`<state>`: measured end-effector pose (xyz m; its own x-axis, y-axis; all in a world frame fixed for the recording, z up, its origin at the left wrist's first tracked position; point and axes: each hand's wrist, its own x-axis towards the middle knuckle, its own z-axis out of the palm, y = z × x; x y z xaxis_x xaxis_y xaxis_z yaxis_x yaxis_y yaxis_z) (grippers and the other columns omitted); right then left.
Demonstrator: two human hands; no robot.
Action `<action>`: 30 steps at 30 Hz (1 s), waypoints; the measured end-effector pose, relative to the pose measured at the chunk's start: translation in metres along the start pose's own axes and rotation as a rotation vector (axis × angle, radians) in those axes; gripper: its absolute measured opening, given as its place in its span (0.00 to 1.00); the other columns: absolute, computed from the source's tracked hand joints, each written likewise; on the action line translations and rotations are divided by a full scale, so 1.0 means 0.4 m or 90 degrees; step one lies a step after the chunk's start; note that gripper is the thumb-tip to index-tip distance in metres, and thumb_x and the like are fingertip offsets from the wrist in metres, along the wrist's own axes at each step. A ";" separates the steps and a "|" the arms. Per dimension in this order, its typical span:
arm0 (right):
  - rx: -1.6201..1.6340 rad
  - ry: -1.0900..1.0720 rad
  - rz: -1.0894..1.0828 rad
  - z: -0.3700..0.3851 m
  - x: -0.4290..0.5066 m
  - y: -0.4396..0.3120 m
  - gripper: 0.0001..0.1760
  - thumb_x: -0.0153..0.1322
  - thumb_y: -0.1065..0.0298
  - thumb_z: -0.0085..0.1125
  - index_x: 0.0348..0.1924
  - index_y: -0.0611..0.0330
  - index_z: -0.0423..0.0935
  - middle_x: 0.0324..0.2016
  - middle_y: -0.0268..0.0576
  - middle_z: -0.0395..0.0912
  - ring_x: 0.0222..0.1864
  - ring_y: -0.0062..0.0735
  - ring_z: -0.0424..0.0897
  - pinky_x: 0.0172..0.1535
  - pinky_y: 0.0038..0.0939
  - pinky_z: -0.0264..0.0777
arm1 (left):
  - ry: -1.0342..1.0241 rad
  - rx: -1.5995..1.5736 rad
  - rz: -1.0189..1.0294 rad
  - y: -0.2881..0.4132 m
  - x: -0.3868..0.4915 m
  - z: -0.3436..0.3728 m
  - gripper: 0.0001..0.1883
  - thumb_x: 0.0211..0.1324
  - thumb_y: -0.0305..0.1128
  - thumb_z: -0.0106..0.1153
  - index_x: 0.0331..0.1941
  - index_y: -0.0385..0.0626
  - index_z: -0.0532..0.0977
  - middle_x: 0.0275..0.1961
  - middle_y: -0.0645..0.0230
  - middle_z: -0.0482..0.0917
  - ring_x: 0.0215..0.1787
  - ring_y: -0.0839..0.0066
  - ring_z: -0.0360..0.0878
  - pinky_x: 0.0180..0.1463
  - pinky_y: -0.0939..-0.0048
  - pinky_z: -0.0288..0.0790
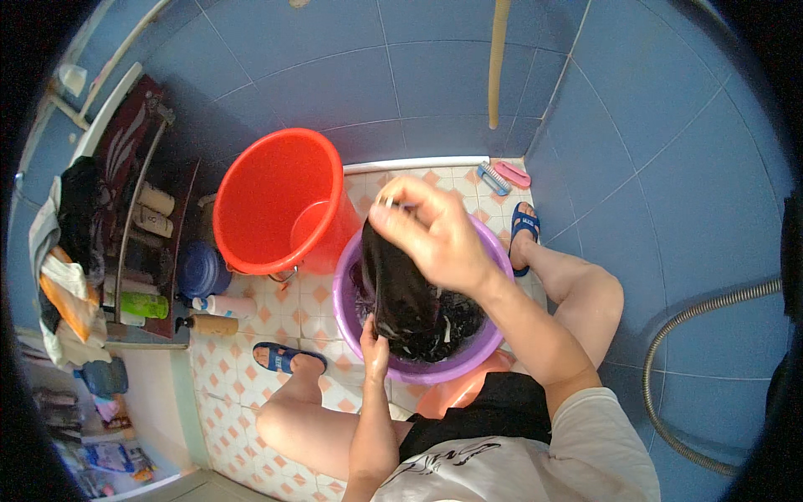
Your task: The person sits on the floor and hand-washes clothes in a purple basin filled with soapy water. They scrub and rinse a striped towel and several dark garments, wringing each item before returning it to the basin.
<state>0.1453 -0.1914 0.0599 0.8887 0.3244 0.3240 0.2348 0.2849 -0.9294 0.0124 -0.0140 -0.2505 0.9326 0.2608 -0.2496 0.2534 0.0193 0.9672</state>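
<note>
A wet black cloth garment [396, 282] hangs over a purple plastic basin [414, 375] on the tiled floor. My right hand [433, 232] pinches its upper end between thumb and fingers, raised above the basin. Lower down, my left hand [374, 345] is at the garment's lower left edge, by the near left part of the rim; its fingertips are partly hidden, and the cloth seems to be in them. More dark fabric [461, 326] lies in water in the basin.
A large red bucket [279, 201] stands left of the basin. Two scrubbing brushes [494, 178] lie by the far wall. Bottles [226, 306] and a shelf rack [147, 219] are on the left. An orange plastic piece [445, 392] is under the basin's near side. A hose [652, 376] hangs right.
</note>
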 end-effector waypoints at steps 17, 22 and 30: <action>-0.727 -0.238 0.546 -0.273 -0.219 0.707 0.45 0.60 0.39 0.57 0.66 0.26 0.45 0.68 0.41 0.24 0.67 0.57 0.26 0.59 0.72 0.31 | 0.005 0.669 0.009 0.103 0.094 0.165 0.41 0.46 0.50 0.62 0.65 0.62 0.54 0.68 0.49 0.42 0.68 0.41 0.38 0.63 0.36 0.42; -0.714 -0.299 0.604 -0.269 -0.242 0.820 0.41 0.64 0.39 0.52 0.66 0.23 0.43 0.68 0.36 0.24 0.68 0.56 0.28 0.61 0.69 0.30 | -0.111 0.842 -0.095 -0.013 0.168 0.155 0.44 0.45 0.58 0.58 0.66 0.70 0.49 0.71 0.57 0.31 0.69 0.40 0.31 0.57 0.25 0.36; -0.604 -0.426 0.714 -0.357 -0.214 0.986 0.40 0.66 0.44 0.52 0.65 0.51 0.50 0.63 0.53 0.53 0.64 0.51 0.54 0.63 0.42 0.51 | -0.253 0.903 -0.123 -0.123 0.311 0.161 0.43 0.46 0.53 0.59 0.66 0.66 0.49 0.69 0.50 0.42 0.68 0.44 0.43 0.60 0.30 0.42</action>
<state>0.2181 -0.2354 -0.3596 0.5091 0.3621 -0.7808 -0.0095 -0.9048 -0.4258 0.1326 -0.0447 -0.3322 0.8041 0.0856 -0.5883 0.1940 -0.9732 0.1235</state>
